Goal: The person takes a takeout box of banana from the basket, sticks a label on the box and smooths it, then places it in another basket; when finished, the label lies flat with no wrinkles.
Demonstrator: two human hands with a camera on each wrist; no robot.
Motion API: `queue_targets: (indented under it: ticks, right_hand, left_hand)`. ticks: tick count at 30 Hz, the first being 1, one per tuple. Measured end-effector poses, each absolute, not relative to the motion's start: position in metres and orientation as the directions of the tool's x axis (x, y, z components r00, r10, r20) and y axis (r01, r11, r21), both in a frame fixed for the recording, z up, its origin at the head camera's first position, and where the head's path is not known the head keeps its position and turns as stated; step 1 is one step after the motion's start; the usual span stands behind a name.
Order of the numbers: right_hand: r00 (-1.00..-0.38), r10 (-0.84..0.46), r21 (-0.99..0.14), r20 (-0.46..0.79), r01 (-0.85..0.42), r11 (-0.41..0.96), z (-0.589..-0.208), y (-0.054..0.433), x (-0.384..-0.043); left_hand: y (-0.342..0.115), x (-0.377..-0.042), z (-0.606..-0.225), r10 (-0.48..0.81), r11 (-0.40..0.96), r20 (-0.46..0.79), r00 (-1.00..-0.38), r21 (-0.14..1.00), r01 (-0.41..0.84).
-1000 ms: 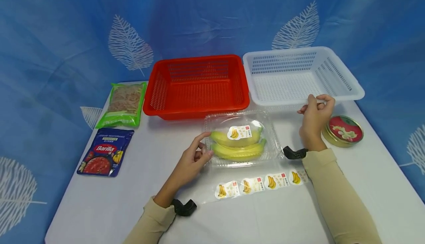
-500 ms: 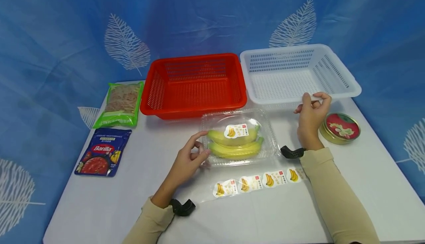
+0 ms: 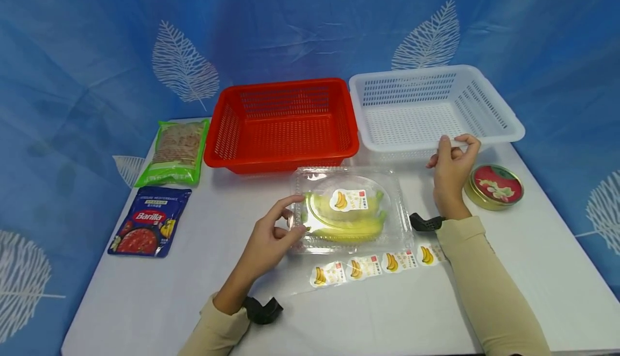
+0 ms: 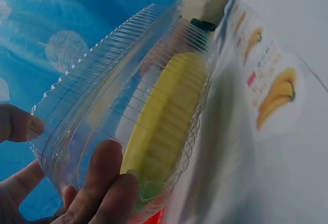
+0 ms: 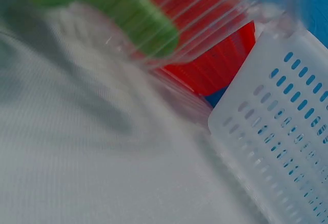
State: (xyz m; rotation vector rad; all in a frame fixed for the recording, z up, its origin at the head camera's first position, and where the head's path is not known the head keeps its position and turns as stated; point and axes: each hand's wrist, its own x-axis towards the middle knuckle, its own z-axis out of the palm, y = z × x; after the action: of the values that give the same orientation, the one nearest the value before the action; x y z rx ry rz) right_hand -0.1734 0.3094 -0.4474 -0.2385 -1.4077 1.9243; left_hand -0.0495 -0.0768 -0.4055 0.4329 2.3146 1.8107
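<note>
My left hand [image 3: 268,243] grips the left edge of a clear plastic clamshell box [image 3: 399,232], thumb in front and fingers curled at its side. Through the plastic show yellow-green bananas [image 3: 356,232], and a banana label [image 3: 356,200] sits on the lid. In the left wrist view the box [image 4: 77,116] stands tilted between thumb and fingers. My right hand [image 3: 450,175] is raised at the front rim of the white basket [image 3: 484,97], fingers loosely bent and nothing visible in them. A clear strip of banana stickers [image 3: 365,267] lies in front of the box.
A red basket [image 3: 281,165] stands left of the white one. At the right is a round tin [image 3: 494,186] with a red lid. On the left lie a green-edged food bag [image 3: 176,154] and a blue Barilla pouch [image 3: 147,221]. A blue leaf-print cloth [image 3: 290,27] hangs behind.
The clamshell box has shifted slightly toward me and its tilt has changed, with my left hand moving along. The right hand stays at the white basket's rim.
</note>
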Motion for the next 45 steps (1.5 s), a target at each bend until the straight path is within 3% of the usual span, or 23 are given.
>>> queue_targets:
  ticks: [17, 28, 37, 45]
  right_hand:
    - [-0.747, 0.576, -0.892, 0.333, -0.447, -0.063, -0.457, 0.31, -0.173]
    - [-0.759, 0.554, -0.908, 0.343, -0.42, -0.012, -0.452, 0.308, -0.169]
    - [-0.746, 0.575, -0.92, 0.335, -0.39, 0.03, -0.432, 0.298, -0.158]
    - [-0.719, 0.6, -0.928, 0.351, -0.352, 0.121, -0.448, 0.306, -0.167]
  left_hand:
    - [-0.072, -0.07, -0.364, 0.36, 0.139, 0.167, -0.918, 0.963, 0.23]
    - [-0.059, -0.083, -0.345, 0.394, 0.197, 0.206, -0.896, 0.933, 0.301]
    - [-0.05, -0.114, -0.339, 0.349, 0.169, 0.302, -0.887, 0.911, 0.376]
    - [-0.037, -0.143, -0.333, 0.301, 0.194, 0.331, -0.895, 0.897, 0.397]
